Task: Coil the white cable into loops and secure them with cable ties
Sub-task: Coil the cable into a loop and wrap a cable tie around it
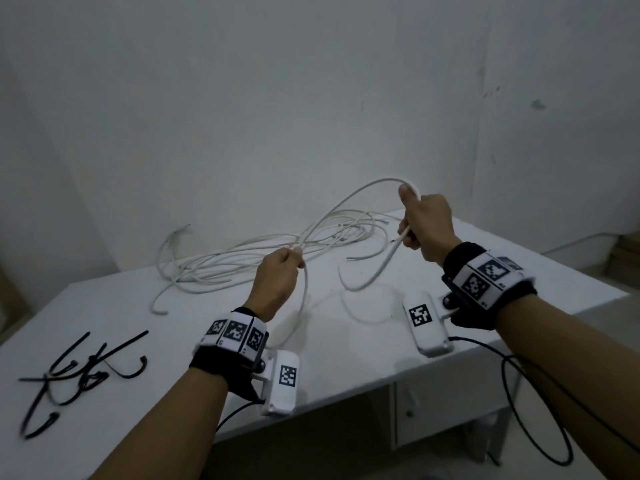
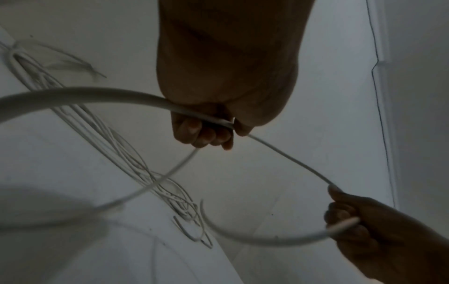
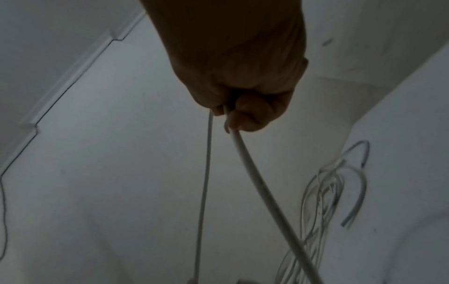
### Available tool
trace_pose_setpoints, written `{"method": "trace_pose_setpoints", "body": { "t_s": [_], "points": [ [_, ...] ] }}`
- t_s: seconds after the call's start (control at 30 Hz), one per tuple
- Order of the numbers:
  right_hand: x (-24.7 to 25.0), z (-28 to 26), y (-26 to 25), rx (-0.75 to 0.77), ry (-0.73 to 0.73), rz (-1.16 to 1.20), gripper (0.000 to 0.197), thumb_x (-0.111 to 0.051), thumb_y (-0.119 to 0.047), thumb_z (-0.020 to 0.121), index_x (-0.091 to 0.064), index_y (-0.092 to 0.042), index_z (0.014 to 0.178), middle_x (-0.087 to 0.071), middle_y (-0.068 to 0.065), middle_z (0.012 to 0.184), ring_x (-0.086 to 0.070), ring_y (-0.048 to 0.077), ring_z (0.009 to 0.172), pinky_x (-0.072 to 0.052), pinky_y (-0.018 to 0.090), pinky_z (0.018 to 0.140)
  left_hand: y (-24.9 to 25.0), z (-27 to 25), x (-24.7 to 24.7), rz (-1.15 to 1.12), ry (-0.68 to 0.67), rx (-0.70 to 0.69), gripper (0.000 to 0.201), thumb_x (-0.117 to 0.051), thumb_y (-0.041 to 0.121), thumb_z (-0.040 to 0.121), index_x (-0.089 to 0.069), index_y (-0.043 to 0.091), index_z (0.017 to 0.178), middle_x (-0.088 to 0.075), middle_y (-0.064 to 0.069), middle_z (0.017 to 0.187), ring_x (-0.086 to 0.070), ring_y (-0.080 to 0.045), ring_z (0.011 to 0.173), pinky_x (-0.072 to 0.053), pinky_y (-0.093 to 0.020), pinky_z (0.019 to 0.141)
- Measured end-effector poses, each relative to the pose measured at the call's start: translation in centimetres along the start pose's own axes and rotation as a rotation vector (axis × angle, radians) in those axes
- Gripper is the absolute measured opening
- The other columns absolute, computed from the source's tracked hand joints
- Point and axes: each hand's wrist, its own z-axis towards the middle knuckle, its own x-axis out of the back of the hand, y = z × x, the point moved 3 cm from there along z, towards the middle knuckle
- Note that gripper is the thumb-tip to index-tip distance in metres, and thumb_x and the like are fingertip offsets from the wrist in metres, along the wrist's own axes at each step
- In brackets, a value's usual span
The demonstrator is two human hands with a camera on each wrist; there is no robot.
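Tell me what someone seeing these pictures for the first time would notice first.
Two raised hands: the left hand and right hand each grip the white cable, which arcs between them above the white table. Behind them lies a loose tangle of cable; black cable ties lie scattered near the table's left front.

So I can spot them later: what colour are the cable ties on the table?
Black cable ties, clearest in the head view.

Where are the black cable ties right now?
In the head view, the black cable ties lie loose on the white table's near-left corner, left of the left hand.
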Motion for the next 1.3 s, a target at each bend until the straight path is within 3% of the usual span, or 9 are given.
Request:
{"method": "trace_pose_setpoints", "body": {
  "t_s": [0.2,0.37,0.47,0.63,0.77,0.83,0.93,1.07,1.3],
  "points": [
    [-3.3,-3.4,2.6,-0.102,0.014,0.294,0.059,-0.044,-0.044,0.097,-0.054,-0.001,0.058,-0.055,0.011,0.048,-0.05,0.018,0.029,-0.039,0.02,0.033,0.4,-0.9,-2.4,-0.143,-0.086,0.21,0.041,-0.042,0.045,0.098,-0.041,0.012,0.121,-0.055,-0.011,0.112,-0.064,-0.029,0.084,-0.055,-0.033,0.054],
    [-5.2,-7.2,4.9,-0.233,-0.287,0.289,0.056,-0.047,-0.044,0.095,-0.056,0.002,0.064,-0.06,0.018,0.057,-0.057,0.022,0.038,-0.047,0.025,0.038,0.4,-0.4,-1.9,-0.337,0.089,0.131,0.009,-0.045,0.011,0.098,-0.045,0.002,0.098,-0.058,-0.013,0.085,-0.057,-0.019,0.043,-0.043,-0.025,0.038],
    [-4.0,-7.2,5.6,-0.284,-0.487,0.056,0.044,-0.059,-0.047,0.087,-0.055,-0.004,0.094,-0.062,0.015,0.087,-0.064,0.024,0.065,-0.053,0.03,0.051,0.0,-0.2,-1.1,-0.253,0.069,0.114,0.006,-0.045,0.007,0.096,-0.041,0.007,0.091,-0.054,-0.008,0.071,-0.048,-0.016,0.045,-0.035,-0.023,0.039],
    [-1.4,-2.8,1.0,0.401,-0.217,-0.589,0.09,-0.079,-0.046,0.067,-0.033,-0.02,0.139,-0.045,0.008,0.135,-0.045,0.025,0.123,-0.039,0.039,0.102,0.3,0.0,0.3,-0.039,-0.129,0.015,0.023,-0.045,0.008,0.096,-0.035,0.018,0.077,-0.056,-0.005,0.078,-0.041,-0.012,0.059,-0.028,-0.018,0.042],
    [-4.5,-2.3,-2.2,0.702,-0.426,-1.047,0.098,-0.073,-0.056,0.067,-0.025,-0.022,0.145,-0.04,0.004,0.146,-0.036,0.024,0.134,-0.027,0.041,0.111,1.9,-0.6,0.0,0.122,-0.248,-0.112,0.024,-0.047,0.007,0.094,-0.036,0.018,0.077,-0.056,-0.003,0.079,-0.047,-0.003,0.061,-0.033,-0.015,0.05],
    [-6.1,-2.4,-2.1,0.627,-0.559,-1.151,0.084,-0.071,-0.055,0.072,-0.035,-0.021,0.14,-0.048,0.004,0.14,-0.043,0.024,0.129,-0.032,0.04,0.107,2.5,-0.9,-0.5,0.139,-0.281,-0.141,0.019,-0.047,0.007,0.094,-0.037,0.016,0.081,-0.057,-0.003,0.08,-0.048,0.005,0.053,-0.035,-0.009,0.048],
    [-7.0,-2.8,-1.5,0.293,-0.816,-0.818,0.019,-0.062,-0.032,0.088,-0.06,-0.013,0.09,-0.066,0.006,0.085,-0.068,0.024,0.08,-0.05,0.032,0.071,2.6,-1.4,-0.6,0.123,-0.294,-0.132,0.016,-0.049,0.013,0.096,-0.039,0.015,0.083,-0.059,-0.006,0.082,-0.048,0.004,0.052,-0.034,-0.011,0.046],
    [-6.3,-2.8,-0.6,0.171,-0.802,-0.481,0.022,-0.055,-0.02,0.094,-0.059,-0.005,0.079,-0.051,0.008,0.065,-0.055,0.019,0.051,-0.05,0.03,0.055,2.2,-1.6,-0.2,-0.012,-0.256,-0.02,0.023,-0.047,0.038,0.098,-0.046,0.015,0.092,-0.063,-0.004,0.084,-0.045,-0.012,0.061,-0.029,-0.022,0.045],
    [-3.5,-2.2,1.5,-0.132,-0.84,0.076,0.023,-0.047,-0.026,0.098,-0.053,-0.01,0.082,-0.035,0.0,0.063,-0.042,0.009,0.048,-0.046,0.023,0.044,0.6,-1.7,1.5,-0.284,-0.181,0.051,0.022,-0.036,0.03,0.102,-0.047,0.012,0.096,-0.062,-0.013,0.085,-0.057,-0.024,0.061,-0.044,-0.03,0.043]
  ]
}}
